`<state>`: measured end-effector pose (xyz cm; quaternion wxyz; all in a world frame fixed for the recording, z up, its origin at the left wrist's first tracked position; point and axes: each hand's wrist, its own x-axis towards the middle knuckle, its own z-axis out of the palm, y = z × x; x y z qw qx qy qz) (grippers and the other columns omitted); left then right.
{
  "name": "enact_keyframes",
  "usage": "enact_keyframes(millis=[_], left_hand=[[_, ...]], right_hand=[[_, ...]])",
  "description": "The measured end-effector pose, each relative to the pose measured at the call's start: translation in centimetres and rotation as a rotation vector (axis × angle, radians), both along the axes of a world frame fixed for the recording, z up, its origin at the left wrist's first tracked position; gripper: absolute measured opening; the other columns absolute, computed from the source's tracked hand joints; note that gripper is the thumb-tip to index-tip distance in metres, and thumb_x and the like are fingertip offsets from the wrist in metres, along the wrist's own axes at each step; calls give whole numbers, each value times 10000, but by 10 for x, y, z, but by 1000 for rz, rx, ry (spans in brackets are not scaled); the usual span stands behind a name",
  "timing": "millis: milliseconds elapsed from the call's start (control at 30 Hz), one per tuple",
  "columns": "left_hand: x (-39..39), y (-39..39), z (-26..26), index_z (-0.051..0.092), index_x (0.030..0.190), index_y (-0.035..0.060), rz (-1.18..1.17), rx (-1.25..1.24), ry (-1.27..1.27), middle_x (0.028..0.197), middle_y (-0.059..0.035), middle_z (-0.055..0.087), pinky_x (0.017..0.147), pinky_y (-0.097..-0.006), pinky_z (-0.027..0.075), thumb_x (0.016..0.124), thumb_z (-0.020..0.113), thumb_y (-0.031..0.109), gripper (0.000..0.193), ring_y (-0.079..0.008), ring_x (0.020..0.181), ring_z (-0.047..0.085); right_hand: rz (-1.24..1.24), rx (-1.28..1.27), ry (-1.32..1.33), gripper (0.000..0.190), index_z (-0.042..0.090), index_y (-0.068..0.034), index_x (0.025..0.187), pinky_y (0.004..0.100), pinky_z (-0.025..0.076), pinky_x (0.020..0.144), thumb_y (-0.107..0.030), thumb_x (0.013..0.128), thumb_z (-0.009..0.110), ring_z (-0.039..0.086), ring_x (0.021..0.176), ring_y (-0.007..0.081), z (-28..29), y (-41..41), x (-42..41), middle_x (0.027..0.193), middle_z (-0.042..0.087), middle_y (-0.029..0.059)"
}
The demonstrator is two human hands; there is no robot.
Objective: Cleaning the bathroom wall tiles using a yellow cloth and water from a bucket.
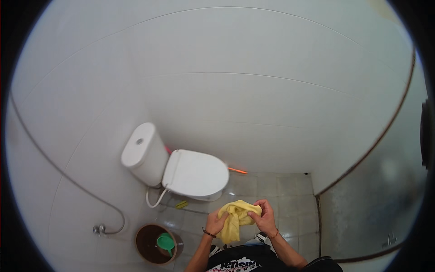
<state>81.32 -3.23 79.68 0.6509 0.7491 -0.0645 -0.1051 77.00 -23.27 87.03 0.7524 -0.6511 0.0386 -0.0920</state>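
A yellow cloth (239,212) is bunched between my two hands, low in the view and in front of my dark shirt. My left hand (216,221) grips its left side, with the thumb on top. On the right side, my right hand (264,216) pinches the cloth between thumb and fingers. One end of the cloth hangs down between the hands. Beyond the cloth, up and to the left, stands a white toilet (198,173) with its lid down.
A brown bucket (144,250) holding a green plastic dipper (165,242) stands at lower left. Near the toilet's base lies a yellow-green object (181,204); an orange stick (238,170) lies beyond the bowl. A hose runs to a wall valve (99,230). A brown-framed panel (370,210) is at right.
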Motion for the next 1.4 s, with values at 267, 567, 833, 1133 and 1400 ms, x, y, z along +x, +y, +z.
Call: enact_keyframes(millis=[267,567,833,1133,1400], left_hand=[[30,-144,27,720,978,76,28,117,-346,992,-130,630,807,-358,491,739,655,27,252,-291,925,619],[43,-303,-10,340,1430,51,-198,-559,442,1340,-156,449,990,-340,416,877,656,344,701,-260,1211,485],[63,-395,40,149,1494,52,-695,-711,340,1443,-92,370,1053,-349,374,894,636,359,832,-211,1262,453],[142,-466,52,156,1492,29,-781,-651,-73,1334,-134,421,1048,-367,362,662,712,101,1002,-250,1225,459],[221,-547,32,350,1456,130,-1526,88,-457,1492,-212,242,1127,-516,178,738,743,320,840,-400,1409,157]], right_hand=[[-131,-355,131,367,577,-35,1133,245,481,746,-16,781,681,590,821,104,13,-157,-28,876,610,56],[0,-106,170,396,542,-7,1239,267,472,852,-139,875,627,590,957,110,10,-271,-62,1060,640,74],[-181,-172,296,263,565,-5,1132,230,464,744,-159,923,602,558,840,63,-6,-325,-67,966,621,10],[-608,-278,159,154,574,-24,1000,252,421,635,-88,875,636,495,712,74,10,-391,-46,776,570,22],[-734,-805,82,227,666,-63,899,306,471,606,64,724,598,583,705,229,47,-430,-13,818,539,77]])
